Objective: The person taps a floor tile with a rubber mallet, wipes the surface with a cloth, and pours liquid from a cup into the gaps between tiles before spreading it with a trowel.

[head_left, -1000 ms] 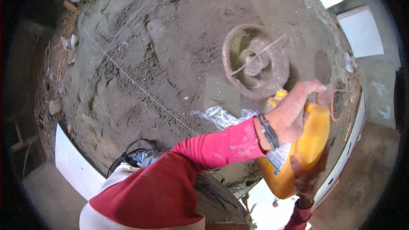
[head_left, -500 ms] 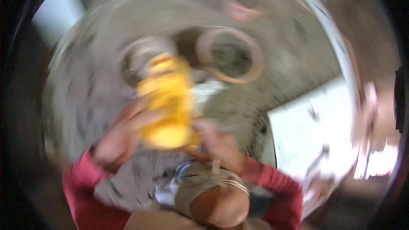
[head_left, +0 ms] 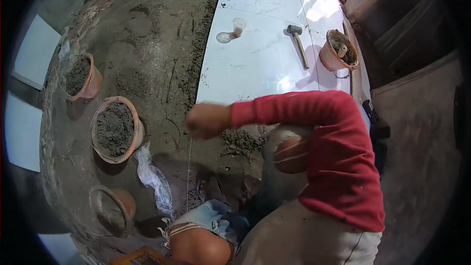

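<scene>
My right hand (head_left: 206, 120), in a red sleeve, hangs blurred over the wet grey screed (head_left: 169, 68), left of my bent knee; whether its fingers are open or closed I cannot tell. To its left stands a clay-coloured bucket (head_left: 139, 132) heaped with grey mortar, with a crumpled clear plastic sheet (head_left: 154, 181) below it. A thin string crosses the screed under my hand. My left hand is out of view, and so is the yellow jug.
Another mortar bucket (head_left: 93, 83) stands further left, a nearly empty one (head_left: 125, 203) nearer me. White tiles (head_left: 245, 54) cover the upper right, carrying a rubber mallet (head_left: 300, 49) and a bucket with a tool (head_left: 333, 59). White boards (head_left: 32, 54) lean on the left.
The view has swung round to the tiles. The yellow jug, held earlier in both hands, has left the view with my left hand; my right hand now shows without it.
</scene>
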`<state>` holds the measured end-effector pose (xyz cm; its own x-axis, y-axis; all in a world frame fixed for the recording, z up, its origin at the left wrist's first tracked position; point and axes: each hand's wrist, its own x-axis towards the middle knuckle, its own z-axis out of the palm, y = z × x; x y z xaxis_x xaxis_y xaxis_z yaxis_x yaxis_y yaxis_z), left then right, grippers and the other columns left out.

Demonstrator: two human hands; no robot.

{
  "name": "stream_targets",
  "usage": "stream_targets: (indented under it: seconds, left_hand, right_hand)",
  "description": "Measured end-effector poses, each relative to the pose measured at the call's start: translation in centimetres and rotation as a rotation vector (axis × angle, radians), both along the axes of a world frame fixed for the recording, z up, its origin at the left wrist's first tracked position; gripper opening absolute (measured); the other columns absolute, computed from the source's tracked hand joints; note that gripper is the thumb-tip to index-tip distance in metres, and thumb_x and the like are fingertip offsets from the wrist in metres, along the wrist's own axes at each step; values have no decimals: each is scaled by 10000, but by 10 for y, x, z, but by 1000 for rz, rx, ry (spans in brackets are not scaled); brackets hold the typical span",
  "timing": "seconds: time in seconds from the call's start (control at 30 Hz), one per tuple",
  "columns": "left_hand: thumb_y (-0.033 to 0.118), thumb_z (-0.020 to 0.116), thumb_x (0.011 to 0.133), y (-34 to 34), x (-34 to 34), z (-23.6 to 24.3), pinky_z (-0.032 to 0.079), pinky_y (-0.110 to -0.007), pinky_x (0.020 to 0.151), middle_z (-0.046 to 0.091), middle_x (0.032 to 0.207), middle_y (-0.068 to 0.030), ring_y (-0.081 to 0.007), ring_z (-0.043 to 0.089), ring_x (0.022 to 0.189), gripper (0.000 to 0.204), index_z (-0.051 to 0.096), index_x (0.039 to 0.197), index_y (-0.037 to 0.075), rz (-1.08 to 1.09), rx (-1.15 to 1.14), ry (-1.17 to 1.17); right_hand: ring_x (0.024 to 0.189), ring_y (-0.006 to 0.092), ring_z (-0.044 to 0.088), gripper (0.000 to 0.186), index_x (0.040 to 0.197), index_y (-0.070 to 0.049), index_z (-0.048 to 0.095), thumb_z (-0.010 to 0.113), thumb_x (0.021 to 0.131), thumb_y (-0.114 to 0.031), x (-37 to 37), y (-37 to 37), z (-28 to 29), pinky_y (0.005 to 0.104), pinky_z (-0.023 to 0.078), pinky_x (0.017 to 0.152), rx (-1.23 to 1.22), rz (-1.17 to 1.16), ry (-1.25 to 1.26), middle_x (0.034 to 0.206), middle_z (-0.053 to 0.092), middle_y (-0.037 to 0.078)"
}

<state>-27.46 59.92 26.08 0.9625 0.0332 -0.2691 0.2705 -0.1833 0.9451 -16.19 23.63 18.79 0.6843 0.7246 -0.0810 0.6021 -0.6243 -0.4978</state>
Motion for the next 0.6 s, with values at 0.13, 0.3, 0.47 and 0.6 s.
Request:
stream_targets:
  seconds: [0.13, 0.3, 0.47, 0.6]
  left_hand:
    - [240, 633, 973, -5, 19, -17, 507, -388, 932, 627, 1230, -184, -276, 632, 1089, 488, 501, 1368, -17, -80, 99, -58]
    - [248, 635, 973, -25, 41, -48, 508, -393, 917, 631, 1209, -189, -287, 632, 1068, 474, 519, 1348, -17, -184, 207, -167]
    - [257, 636, 972, -4, 53, -52, 508, -398, 902, 635, 1189, -194, -298, 632, 1048, 460, 537, 1328, -18, -147, 440, -300]
    - [263, 638, 972, -34, 53, -69, 508, -402, 890, 639, 1173, -198, -307, 631, 1032, 450, 551, 1313, -18, -196, 508, -323]
  right_hand:
    - [613, 197, 706, 446, 858, -8, 720, 668, 920, -446, -18, -97, 16, 358, 576, 594, 252, -660, 596, 677, 691, 93]
    - [538, 207, 677, 302, 892, -3, 693, 594, 938, -285, -88, -218, -27, 352, 565, 566, -80, -896, 567, 706, 718, 106]
    - [576, 214, 684, 222, 913, -39, 695, 562, 899, -217, -148, -287, -73, 377, 570, 590, -236, -1218, 433, 679, 707, 116]
    - [638, 183, 690, 267, 985, -79, 680, 572, 981, -324, -255, -388, -51, 354, 557, 526, 126, -1871, 535, 775, 689, 79]
